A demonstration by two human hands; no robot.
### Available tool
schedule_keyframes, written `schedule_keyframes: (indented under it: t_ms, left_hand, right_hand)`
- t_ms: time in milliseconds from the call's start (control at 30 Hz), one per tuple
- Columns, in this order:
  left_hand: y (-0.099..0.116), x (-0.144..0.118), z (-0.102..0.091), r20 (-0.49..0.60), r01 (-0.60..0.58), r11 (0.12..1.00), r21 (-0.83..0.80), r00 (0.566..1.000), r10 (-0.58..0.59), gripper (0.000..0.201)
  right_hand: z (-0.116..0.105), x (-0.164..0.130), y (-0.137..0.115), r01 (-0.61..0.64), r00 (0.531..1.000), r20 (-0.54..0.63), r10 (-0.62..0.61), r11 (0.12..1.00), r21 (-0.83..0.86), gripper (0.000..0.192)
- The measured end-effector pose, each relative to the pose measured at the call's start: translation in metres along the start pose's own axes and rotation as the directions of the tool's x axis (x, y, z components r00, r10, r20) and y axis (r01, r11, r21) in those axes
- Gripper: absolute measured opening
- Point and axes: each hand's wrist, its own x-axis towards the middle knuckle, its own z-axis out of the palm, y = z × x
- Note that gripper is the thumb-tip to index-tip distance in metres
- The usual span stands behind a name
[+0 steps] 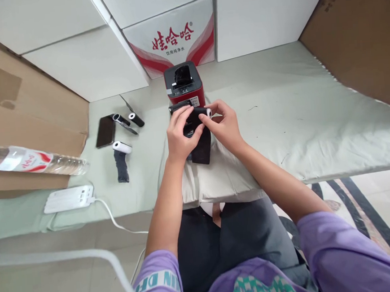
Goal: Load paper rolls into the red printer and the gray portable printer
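1. Pale green bedding (314,123) covers a low bed, with white boxes (90,64) and a red-printed carton (176,35) stacked behind it and brown cardboard (20,110) at the left.
2. A red label printer (184,84) with its top open stands on the bed, just beyond both hands.
3. The left hand (180,136) has its grip pinched on a black ribbon roll (199,134), thumb and fingers pressed on the dark band near its upper end.
4. The right hand (224,123) also pinches the roll, fingertips closed on its white core end (208,112).
5. The roll is held just in front of the printer, above a cream pillow (224,175); its loose black strip hangs down onto the pillow.
6. To the left on the bedding lie a dark phone (105,131), two small black rolls (128,119), and another white-cored roll (121,147) with a dark strip trailing from it.
7. A clear water bottle (30,161) lies on its side at the far left, near a white power strip (69,198) whose cable runs down to the floor.
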Motion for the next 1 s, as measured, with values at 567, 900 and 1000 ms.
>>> schedule_keyframes:
  t_ms: [567, 900, 1000]
  left_hand:
    - [0.001, -0.002, 0.011, 0.010, 0.247, 0.902, -0.354, 0.965, -0.260, 0.074]
    - [-0.011, 0.003, 0.004, 0.097, 0.223, 0.861, -0.458, 0.975, -0.201, 0.073]
    - [-0.011, 0.003, 0.001, 0.136, 0.230, 0.837, -0.497, 0.973, -0.186, 0.077]
  right_hand:
    - [-0.001, -0.004, -0.014, -0.161, 0.969, 0.218, 0.121, 0.971, 0.179, 0.026]
    - [-0.002, 0.003, 0.009, 0.008, 0.973, 0.232, -0.014, 1.000, 0.030, 0.031]
    - [-0.003, 0.006, 0.018, 0.173, 0.954, 0.263, -0.145, 0.981, -0.088, 0.037]
